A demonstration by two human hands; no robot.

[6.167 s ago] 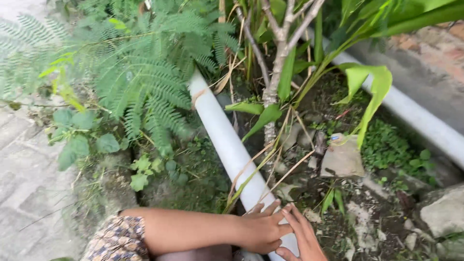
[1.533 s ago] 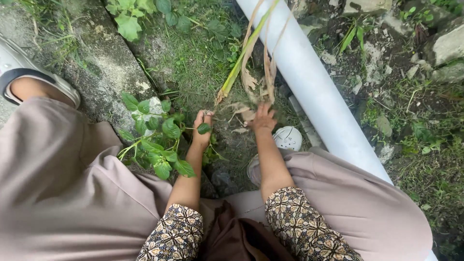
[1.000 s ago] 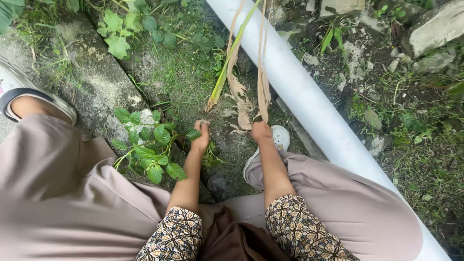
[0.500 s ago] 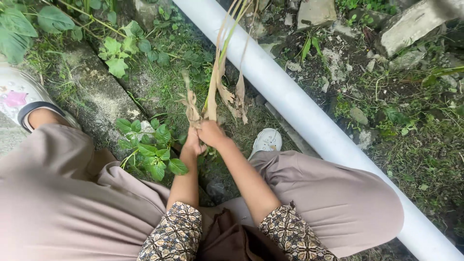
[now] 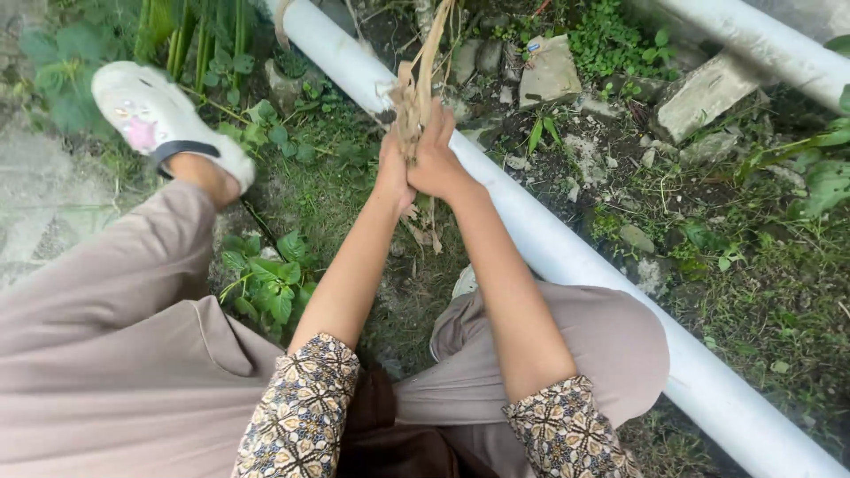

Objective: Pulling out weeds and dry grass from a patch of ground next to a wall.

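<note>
My left hand (image 5: 393, 170) and my right hand (image 5: 439, 161) are pressed together, both closed around a bundle of dry brown leaves (image 5: 413, 97) that runs upward out of view. The hands are raised in front of me, above a long white pipe (image 5: 567, 257) lying diagonally on the ground. Frayed leaf ends hang below my fists. My arms have patterned sleeves, and my knees in beige trousers are spread to both sides.
My foot in a white shoe (image 5: 155, 115) rests at upper left on a stone kerb. A small green-leaved plant (image 5: 266, 288) grows between my knees. Grey stones (image 5: 549, 71) and a second white pipe (image 5: 761, 40) lie at upper right among soil and weeds.
Both hands left the ground plants, came together on the dry leaves and rose with them. The view tilted up, showing the shoe and the stones.
</note>
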